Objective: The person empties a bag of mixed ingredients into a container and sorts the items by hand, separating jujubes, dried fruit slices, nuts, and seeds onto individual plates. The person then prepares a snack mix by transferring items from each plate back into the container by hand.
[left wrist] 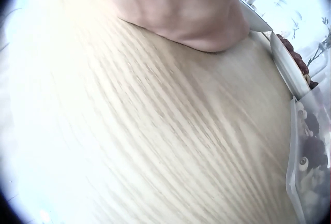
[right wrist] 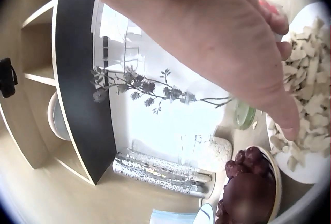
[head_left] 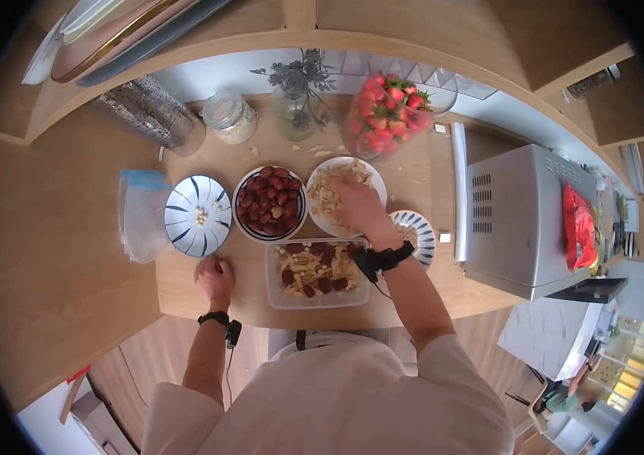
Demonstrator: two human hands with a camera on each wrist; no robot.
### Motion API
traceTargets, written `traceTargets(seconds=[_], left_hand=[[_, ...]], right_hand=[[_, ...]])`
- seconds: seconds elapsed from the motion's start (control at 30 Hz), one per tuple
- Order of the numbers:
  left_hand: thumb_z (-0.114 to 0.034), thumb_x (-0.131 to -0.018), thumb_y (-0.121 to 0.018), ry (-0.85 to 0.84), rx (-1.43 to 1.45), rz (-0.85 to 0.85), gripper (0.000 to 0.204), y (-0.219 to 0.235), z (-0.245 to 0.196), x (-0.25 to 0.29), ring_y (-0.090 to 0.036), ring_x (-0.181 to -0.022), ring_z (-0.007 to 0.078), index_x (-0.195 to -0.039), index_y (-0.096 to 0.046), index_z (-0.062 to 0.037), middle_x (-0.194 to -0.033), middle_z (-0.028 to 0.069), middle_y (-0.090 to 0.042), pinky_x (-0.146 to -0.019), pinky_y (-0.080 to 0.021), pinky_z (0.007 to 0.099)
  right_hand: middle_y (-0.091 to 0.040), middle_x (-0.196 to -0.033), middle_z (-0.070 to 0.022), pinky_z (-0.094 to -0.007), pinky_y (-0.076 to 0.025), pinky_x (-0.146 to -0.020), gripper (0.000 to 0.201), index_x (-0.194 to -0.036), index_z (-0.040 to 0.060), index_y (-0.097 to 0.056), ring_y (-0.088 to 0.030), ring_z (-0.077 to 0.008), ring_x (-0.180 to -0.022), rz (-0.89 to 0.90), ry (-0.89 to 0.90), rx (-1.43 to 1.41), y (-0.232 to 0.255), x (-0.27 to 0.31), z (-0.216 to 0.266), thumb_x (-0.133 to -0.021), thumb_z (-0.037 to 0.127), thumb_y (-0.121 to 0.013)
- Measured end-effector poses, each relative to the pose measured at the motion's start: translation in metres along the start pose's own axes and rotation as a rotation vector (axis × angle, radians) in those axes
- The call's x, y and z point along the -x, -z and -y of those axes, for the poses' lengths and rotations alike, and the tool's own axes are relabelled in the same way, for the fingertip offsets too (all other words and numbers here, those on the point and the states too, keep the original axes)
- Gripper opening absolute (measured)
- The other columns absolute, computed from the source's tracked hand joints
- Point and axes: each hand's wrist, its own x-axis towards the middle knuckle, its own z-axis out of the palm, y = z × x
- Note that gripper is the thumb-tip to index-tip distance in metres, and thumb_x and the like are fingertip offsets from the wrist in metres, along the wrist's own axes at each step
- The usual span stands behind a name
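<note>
My right hand (head_left: 360, 206) reaches down over a white plate (head_left: 380, 176) heaped with pale, dry-looking sliced pieces (right wrist: 310, 94). Its thumb (right wrist: 282, 115) points into the pile, with fingertips at the pieces and a gap between thumb and fingers. On the tabletop rests my left hand (head_left: 215, 283), loosely curled, just below a blue-striped white dish (head_left: 185, 199) with a few small pale seeds. Between the hands stands a clear plastic container (head_left: 314, 305) of red dates, pale strips and small round seeds. Behind it is a bowl of red dates (head_left: 267, 201).
Partly behind my right wrist is another striped dish (head_left: 426, 241). At the back stand a glass jar (head_left: 229, 117), a plant vase (head_left: 295, 114) and a clear container of strawberries (head_left: 390, 117). Plastic bags (head_left: 144, 220) lie left; a silver appliance (head_left: 515, 220) stands right. Shelving overhangs the table.
</note>
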Motion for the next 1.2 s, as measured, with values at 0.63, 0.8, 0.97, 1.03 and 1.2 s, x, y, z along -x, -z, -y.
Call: traceTargets(seconds=[0.63,0.8,0.97,1.03,1.2], left_hand=[[-0.017,-0.08,-0.056,0.009,-0.019,0.017,0.016,0.004,-0.004,-0.001,-0.058,-0.077,0.0393,-0.071,-0.053,-0.005,-0.076,0.0145,-0.06,-0.071,-0.045,0.0498],[-0.017,-0.081,-0.055,-0.004,-0.016,0.008,0.016,0.003,-0.003,0.0,-0.058,-0.077,0.0393,-0.07,-0.052,-0.0051,-0.076,0.0146,-0.06,-0.07,-0.045,0.05],[-0.017,-0.078,-0.057,-0.044,0.006,-0.079,0.021,0.003,-0.005,-0.001,-0.056,-0.07,0.0357,-0.063,-0.048,-0.0069,-0.067,0.0107,-0.055,-0.066,-0.043,0.048],[-0.017,-0.079,-0.057,-0.037,0.008,-0.069,0.021,0.003,-0.005,-0.001,-0.056,-0.07,0.0357,-0.063,-0.048,-0.0068,-0.067,0.0108,-0.056,-0.066,-0.043,0.048],[-0.017,-0.079,-0.057,-0.037,0.011,-0.073,0.021,0.003,-0.005,-0.001,-0.056,-0.07,0.0358,-0.064,-0.048,-0.0067,-0.068,0.0109,-0.056,-0.066,-0.044,0.0481]], right_hand=[[-0.07,-0.091,-0.014,-0.0434,-0.057,-0.066,0.037,-0.12,0.0095,-0.059,-0.07,-0.0324,-0.083,-0.042,-0.024,0.18,-0.03,-0.007,0.0,-0.083,0.005,-0.057],[-0.07,-0.088,-0.0142,-0.043,-0.057,-0.066,0.03,-0.112,0.0086,-0.062,-0.071,-0.0317,-0.083,-0.078,-0.052,0.21,-0.03,-0.006,0.002,-0.082,0.006,-0.059],[-0.07,-0.086,-0.0155,-0.0439,-0.057,-0.069,0.019,-0.1,0.0074,-0.062,-0.07,-0.0336,-0.083,-0.092,-0.088,0.158,-0.028,-0.003,0.004,-0.081,0.012,-0.063],[-0.07,-0.086,-0.0157,-0.0442,-0.056,-0.07,0.019,-0.1,0.007,-0.061,-0.07,-0.034,-0.082,-0.108,-0.092,0.136,-0.03,-0.002,0.003,-0.081,0.013,-0.063],[-0.069,-0.085,-0.0164,-0.0452,-0.056,-0.072,0.017,-0.097,0.0064,-0.062,-0.07,-0.0341,-0.084,-0.091,-0.15,0.107,-0.03,-0.002,0.005,-0.082,0.013,-0.064]])
